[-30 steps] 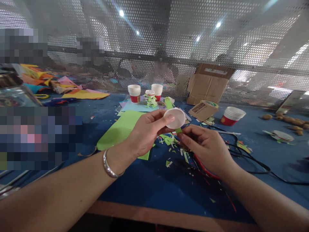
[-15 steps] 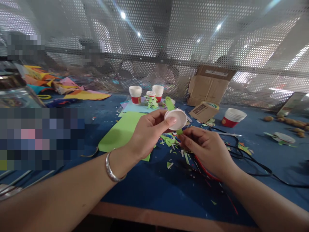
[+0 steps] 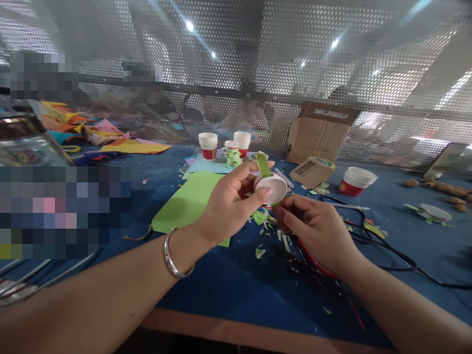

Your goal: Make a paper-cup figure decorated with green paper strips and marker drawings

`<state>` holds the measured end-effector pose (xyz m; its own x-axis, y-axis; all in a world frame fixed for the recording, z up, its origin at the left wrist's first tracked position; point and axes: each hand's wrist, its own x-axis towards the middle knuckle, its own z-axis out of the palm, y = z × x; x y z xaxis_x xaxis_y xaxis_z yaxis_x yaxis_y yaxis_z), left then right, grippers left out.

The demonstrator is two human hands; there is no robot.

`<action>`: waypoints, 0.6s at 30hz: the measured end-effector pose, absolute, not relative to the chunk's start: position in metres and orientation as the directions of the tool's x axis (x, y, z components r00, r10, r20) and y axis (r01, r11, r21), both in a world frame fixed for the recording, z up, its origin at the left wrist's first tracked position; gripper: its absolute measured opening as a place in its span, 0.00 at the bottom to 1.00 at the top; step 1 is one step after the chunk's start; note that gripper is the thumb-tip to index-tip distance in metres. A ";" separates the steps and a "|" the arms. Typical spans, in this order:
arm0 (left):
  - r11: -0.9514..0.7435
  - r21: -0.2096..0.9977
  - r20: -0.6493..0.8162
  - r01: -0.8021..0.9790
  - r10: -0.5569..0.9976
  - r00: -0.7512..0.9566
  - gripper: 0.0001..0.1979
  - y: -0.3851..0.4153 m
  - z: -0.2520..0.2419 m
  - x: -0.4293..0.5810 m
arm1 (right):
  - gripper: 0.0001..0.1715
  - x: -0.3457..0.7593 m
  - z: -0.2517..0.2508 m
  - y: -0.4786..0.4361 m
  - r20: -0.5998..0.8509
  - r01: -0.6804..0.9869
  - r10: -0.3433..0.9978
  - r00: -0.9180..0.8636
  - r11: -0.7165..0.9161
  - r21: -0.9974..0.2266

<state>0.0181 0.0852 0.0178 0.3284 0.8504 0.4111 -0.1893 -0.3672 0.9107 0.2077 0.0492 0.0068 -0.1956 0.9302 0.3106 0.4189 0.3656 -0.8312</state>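
Note:
Between the thumb and fingers of my left hand (image 3: pixel 230 206) is a short cut-down white paper cup (image 3: pixel 277 189), its pale round face tilted towards me. A green paper strip (image 3: pixel 263 165) sticks up behind the cup's upper edge. At the cup's lower edge, my right hand (image 3: pixel 317 223) is closed in a pinch on a bit of green paper, seemingly the strip's lower end; its fingertips partly hide it. Below the hands lie green paper scraps (image 3: pixel 261 216). Left of them is a large green paper sheet (image 3: pixel 184 201), partly behind my left forearm.
Stacked paper cups (image 3: pixel 208 146) and a small cup figure with green paper (image 3: pixel 232 155) stand at the back. Another cup stack (image 3: pixel 357 181), a cardboard box (image 3: pixel 320 132), a green paper-and-cup piece (image 3: pixel 431 212) and black cables (image 3: pixel 391 253) are on the right. A jar (image 3: pixel 33 140) stands left.
The cup has tipped and shifted slightly down in my left hand, and the strip's top now stands in front of my left fingers. My right hand has barely moved.

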 end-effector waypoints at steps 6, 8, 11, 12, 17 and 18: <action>-0.499 0.866 0.474 -0.019 0.811 0.342 0.27 0.079 0.022 0.015 | 0.12 0.211 0.008 0.049 0.322 0.460 0.932 -0.164 0.361 -0.811; -0.547 0.837 0.502 0.036 0.792 0.347 0.27 0.079 0.024 0.013 | 0.11 0.212 0.012 0.047 0.378 0.501 0.917 -0.128 0.389 -0.774; -0.576 0.814 0.514 0.075 0.774 0.371 0.26 0.080 0.024 0.011 | 0.10 0.211 0.019 0.042 0.508 0.558 0.860 -0.043 0.443 -0.702; -0.584 0.807 0.513 0.087 0.766 0.386 0.26 0.080 0.023 0.011 | 0.10 0.211 0.021 0.041 0.551 0.570 0.834 -0.022 0.463 -0.678; -0.635 0.758 0.502 0.149 0.714 0.488 0.29 0.081 0.020 0.011 | 0.09 0.211 0.026 0.035 0.625 0.550 0.781 -0.020 0.530 -0.645; -0.647 0.747 0.501 0.153 0.699 0.511 0.29 0.081 0.020 0.011 | 0.08 0.211 0.026 0.035 0.616 0.542 0.788 -0.024 0.528 -0.654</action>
<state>0.0111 0.0809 0.0201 0.5109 0.6989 0.5005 0.1535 -0.6471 0.7468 0.2114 0.0347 0.0261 -0.0236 0.7875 0.6158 0.5419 0.5277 -0.6541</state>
